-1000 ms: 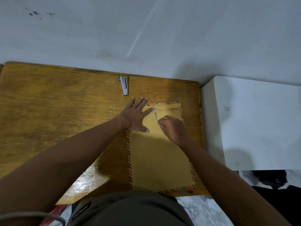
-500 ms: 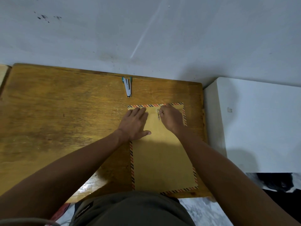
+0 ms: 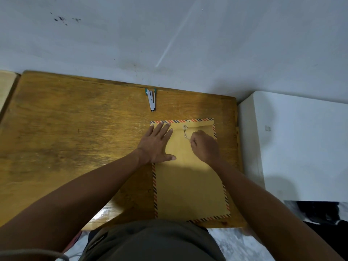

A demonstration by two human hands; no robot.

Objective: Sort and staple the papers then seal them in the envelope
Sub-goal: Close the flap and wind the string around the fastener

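The left hand (image 3: 157, 144) lies flat, palm down, on the upper left part of the brown envelope (image 3: 190, 185), its fingers straight and spread toward the striped top edge, thumb pointing sideways across the paper; this grip is released and only presses. The left forearm comes in low from the near left corner of the view. Just to its right, the right hand (image 3: 205, 146) is curled, knuckles up, its fingertips pinching the free end of the thin closure string (image 3: 185, 131) that runs up to a small round fastener on the folded flap. The envelope lies flat on the wooden tabletop (image 3: 75, 138), under both hands, its near edge at the person's waist. Beyond the left fingertips, well apart, a stapler (image 3: 151, 100) sits at the far edge of the tabletop against the wall. The string's windings are too fine to make out, and the right fingertips are mostly hidden beneath the hand. No papers show.
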